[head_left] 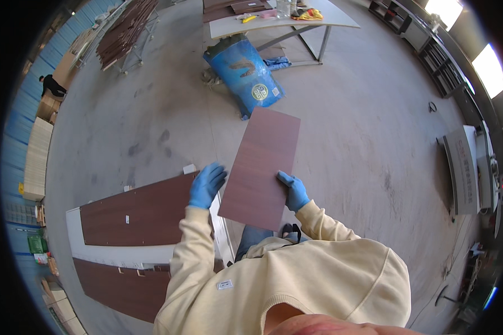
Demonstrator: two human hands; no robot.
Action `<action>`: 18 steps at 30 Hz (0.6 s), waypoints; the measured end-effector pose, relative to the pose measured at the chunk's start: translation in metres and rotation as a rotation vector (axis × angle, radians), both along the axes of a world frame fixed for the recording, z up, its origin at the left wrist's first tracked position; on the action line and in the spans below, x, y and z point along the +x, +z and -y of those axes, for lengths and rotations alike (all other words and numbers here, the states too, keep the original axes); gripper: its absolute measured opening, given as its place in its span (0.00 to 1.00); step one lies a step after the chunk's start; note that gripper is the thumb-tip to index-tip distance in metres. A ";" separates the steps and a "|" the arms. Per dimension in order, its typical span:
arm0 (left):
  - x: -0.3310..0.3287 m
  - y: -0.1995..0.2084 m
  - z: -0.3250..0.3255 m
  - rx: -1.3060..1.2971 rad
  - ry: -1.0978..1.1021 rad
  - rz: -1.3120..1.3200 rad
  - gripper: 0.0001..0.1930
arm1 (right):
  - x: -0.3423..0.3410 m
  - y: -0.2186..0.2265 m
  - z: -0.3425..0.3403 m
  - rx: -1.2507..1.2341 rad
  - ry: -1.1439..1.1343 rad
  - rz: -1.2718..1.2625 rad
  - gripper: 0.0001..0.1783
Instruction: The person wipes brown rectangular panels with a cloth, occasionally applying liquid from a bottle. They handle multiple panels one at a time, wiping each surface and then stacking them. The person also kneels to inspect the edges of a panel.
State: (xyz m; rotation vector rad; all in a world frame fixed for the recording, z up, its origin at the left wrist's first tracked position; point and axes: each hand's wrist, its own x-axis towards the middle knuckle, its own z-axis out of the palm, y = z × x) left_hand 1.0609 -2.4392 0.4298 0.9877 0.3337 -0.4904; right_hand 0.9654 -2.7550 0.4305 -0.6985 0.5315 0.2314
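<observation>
A flat rectangular brown wood-look panel (260, 167) is held up in front of me, tilted with its far end leaning right. My right hand (294, 191), in a blue glove, grips its right edge. The thumb lies on the face, and the other fingers are hidden behind the board. My left hand (208, 185), also blue-gloved, is beside the panel's left edge with fingers stretched out. It holds nothing and appears apart from the board. Below and left of that hand lies a long dark brown board (140, 215) on a white surface (109, 254).
A second brown board (120, 287) lies nearer, at lower left. Beyond the panel, a blue sack (243, 72) leans by a white table (341, 21) with small items. Brown strips are stacked on a rack (126, 33). A white machine (461, 167) stands right; a person (54, 85) is far left.
</observation>
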 end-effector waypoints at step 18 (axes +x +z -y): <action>0.464 -0.098 -0.127 0.221 0.148 -0.256 0.31 | 0.713 -0.045 -0.060 0.023 -0.314 0.111 0.25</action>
